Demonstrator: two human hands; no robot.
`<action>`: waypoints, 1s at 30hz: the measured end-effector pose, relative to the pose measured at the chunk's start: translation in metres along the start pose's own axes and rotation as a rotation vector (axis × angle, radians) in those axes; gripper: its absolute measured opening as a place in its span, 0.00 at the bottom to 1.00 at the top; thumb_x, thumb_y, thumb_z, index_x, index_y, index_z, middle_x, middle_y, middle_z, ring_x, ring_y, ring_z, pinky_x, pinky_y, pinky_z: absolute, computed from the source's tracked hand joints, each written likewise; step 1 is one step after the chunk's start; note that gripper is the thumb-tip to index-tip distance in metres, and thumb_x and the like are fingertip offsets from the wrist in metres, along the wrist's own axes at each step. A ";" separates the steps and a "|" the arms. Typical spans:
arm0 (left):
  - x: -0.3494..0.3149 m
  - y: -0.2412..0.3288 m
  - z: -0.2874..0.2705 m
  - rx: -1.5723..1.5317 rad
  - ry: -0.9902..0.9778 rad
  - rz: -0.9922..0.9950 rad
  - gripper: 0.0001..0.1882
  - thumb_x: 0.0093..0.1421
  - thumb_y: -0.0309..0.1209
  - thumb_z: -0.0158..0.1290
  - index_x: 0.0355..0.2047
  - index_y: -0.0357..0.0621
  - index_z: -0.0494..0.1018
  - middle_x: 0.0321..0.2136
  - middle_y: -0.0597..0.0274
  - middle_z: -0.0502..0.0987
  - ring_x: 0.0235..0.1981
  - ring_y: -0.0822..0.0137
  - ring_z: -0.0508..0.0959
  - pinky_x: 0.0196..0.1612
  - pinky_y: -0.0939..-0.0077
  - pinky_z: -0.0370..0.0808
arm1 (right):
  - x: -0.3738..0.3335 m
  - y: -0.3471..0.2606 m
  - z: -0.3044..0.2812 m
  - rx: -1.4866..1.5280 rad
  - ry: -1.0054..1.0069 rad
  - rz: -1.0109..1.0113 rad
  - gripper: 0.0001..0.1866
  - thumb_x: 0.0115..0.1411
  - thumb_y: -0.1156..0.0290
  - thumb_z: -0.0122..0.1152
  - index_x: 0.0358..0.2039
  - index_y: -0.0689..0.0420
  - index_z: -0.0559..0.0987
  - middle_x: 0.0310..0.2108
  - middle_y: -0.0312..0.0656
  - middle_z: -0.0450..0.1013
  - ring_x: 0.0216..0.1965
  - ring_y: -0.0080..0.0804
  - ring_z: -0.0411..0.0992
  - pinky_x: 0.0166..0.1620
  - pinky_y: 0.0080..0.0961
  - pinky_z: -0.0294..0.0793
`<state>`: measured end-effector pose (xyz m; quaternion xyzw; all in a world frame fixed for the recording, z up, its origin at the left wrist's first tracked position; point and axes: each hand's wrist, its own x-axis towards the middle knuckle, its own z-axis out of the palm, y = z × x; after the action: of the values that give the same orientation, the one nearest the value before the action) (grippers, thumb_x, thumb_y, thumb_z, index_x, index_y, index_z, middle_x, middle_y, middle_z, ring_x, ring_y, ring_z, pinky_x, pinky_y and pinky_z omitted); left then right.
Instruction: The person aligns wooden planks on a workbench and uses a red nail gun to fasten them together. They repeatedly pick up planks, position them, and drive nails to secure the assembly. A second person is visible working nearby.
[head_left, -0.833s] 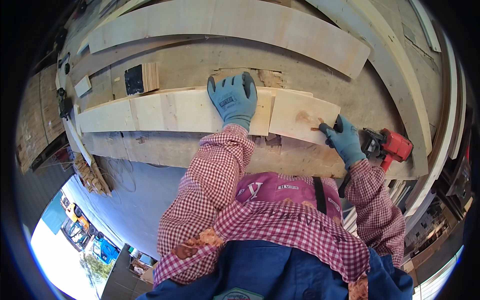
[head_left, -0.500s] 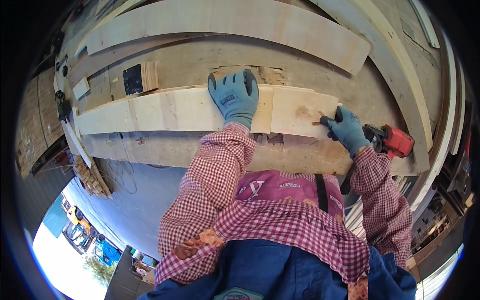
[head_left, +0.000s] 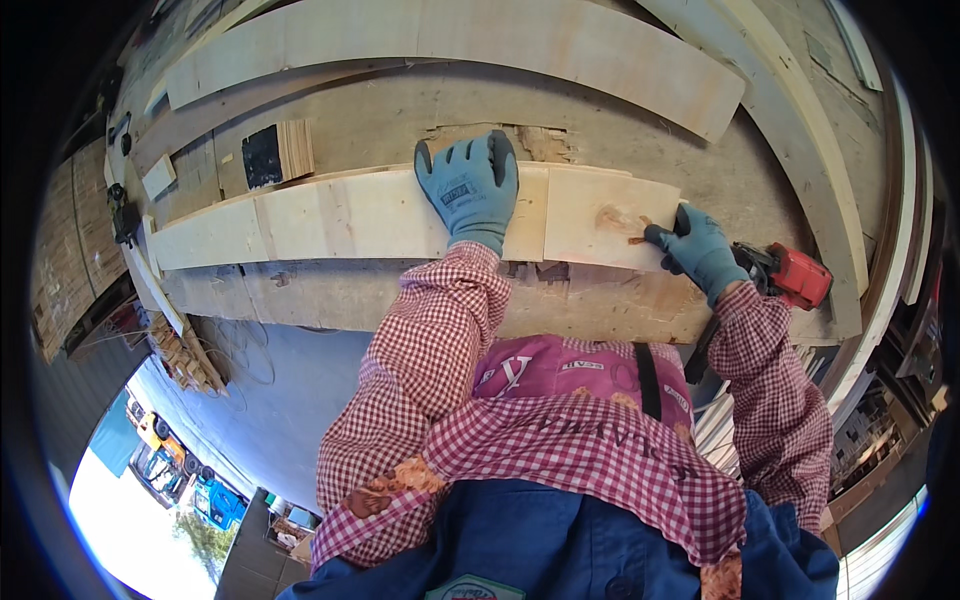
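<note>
My left hand (head_left: 468, 195), in a blue-grey work glove, presses on a long pale wooden board (head_left: 330, 220). Its fingers bend over the board's far edge; their tips are hidden. At the board's right end, where a shorter piece of plywood (head_left: 600, 218) with a brown knot mark lies flush, my right hand (head_left: 703, 250) wears the same kind of glove. Its thumb and fingers close around the end edge, the undersides out of sight. Just right of that hand lies a red and black power tool (head_left: 797, 277), partly covered by my sleeve.
A wide curved plank (head_left: 450, 35) lies across the far side of the worn wooden bench (head_left: 400, 300). Another curved board (head_left: 790, 120) arcs down the right. A small wood block with a black face (head_left: 280, 153) sits beyond my board. A wood bundle (head_left: 185, 350) is at left.
My right hand has shifted slightly to the right and nearer to me at the board's end. The left hand stays in place on the board.
</note>
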<state>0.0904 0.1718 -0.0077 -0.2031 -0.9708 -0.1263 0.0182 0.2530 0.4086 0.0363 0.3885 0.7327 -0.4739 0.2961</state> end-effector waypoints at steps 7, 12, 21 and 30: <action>0.000 0.001 0.000 -0.004 -0.026 -0.009 0.12 0.59 0.44 0.51 0.37 0.55 0.79 0.33 0.65 0.79 0.41 0.62 0.74 0.64 0.51 0.51 | -0.004 -0.007 -0.004 0.029 -0.033 0.026 0.20 0.56 0.63 0.66 0.41 0.65 0.74 0.27 0.43 0.75 0.19 0.25 0.75 0.22 0.20 0.74; 0.000 -0.002 0.006 -0.055 0.075 0.023 0.09 0.56 0.41 0.54 0.30 0.53 0.77 0.29 0.64 0.78 0.38 0.61 0.75 0.65 0.46 0.49 | -0.005 -0.006 -0.004 0.073 -0.036 0.009 0.19 0.57 0.65 0.65 0.43 0.65 0.74 0.28 0.41 0.76 0.19 0.23 0.74 0.21 0.19 0.74; -0.001 -0.001 0.003 -0.035 0.022 0.006 0.10 0.57 0.42 0.53 0.35 0.55 0.78 0.33 0.65 0.79 0.40 0.61 0.75 0.65 0.49 0.50 | -0.006 -0.004 -0.001 0.112 -0.024 0.008 0.18 0.57 0.66 0.65 0.42 0.65 0.75 0.27 0.41 0.76 0.19 0.22 0.73 0.21 0.18 0.73; -0.005 -0.006 -0.006 -0.150 -0.051 0.358 0.23 0.54 0.51 0.56 0.47 0.58 0.76 0.43 0.67 0.77 0.48 0.62 0.74 0.66 0.50 0.49 | -0.008 -0.018 -0.002 0.080 -0.008 0.033 0.18 0.55 0.64 0.66 0.38 0.66 0.77 0.24 0.42 0.76 0.18 0.24 0.75 0.20 0.19 0.74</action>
<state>0.0926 0.1628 -0.0039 -0.3766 -0.9072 -0.1878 0.0008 0.2419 0.4039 0.0522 0.4100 0.7054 -0.4996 0.2909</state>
